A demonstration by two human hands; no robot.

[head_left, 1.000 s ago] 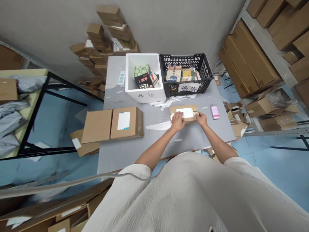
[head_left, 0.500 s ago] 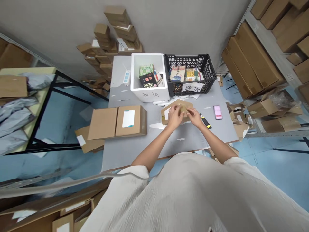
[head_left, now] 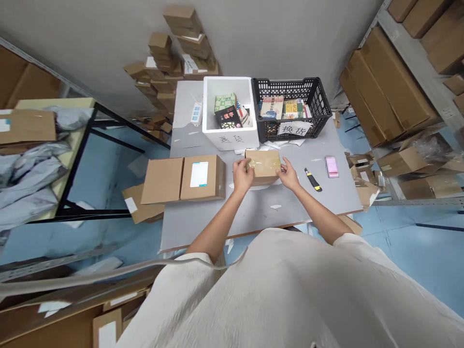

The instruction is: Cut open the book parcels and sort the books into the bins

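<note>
A small brown cardboard box point(head_left: 265, 166) with clear tape across its top sits on the grey table, squarely in front of me. My left hand point(head_left: 243, 175) grips its left end, thumb on the taped edge. At the opposite end, my right hand point(head_left: 288, 174) is closed on the box's corner with thumb and fingers. Right of that hand lies a black and yellow box cutter point(head_left: 313, 180). A phone point(head_left: 331, 166) with a pink screen rests farther right. Two larger cardboard boxes stand to the left, one bearing a white label point(head_left: 199, 174).
Behind the small box stand a white foam box point(head_left: 230, 140) and a black plastic crate point(head_left: 322, 104), both holding books. A power strip point(head_left: 196, 114) lies left of the foam box. Shelving with cartons point(head_left: 391, 87) borders the right side; a rack with grey parcels point(head_left: 32, 169) is at left.
The small box has been turned so its taped face is up and level. My hands have moved apart, from together at its middle to its two ends.
</note>
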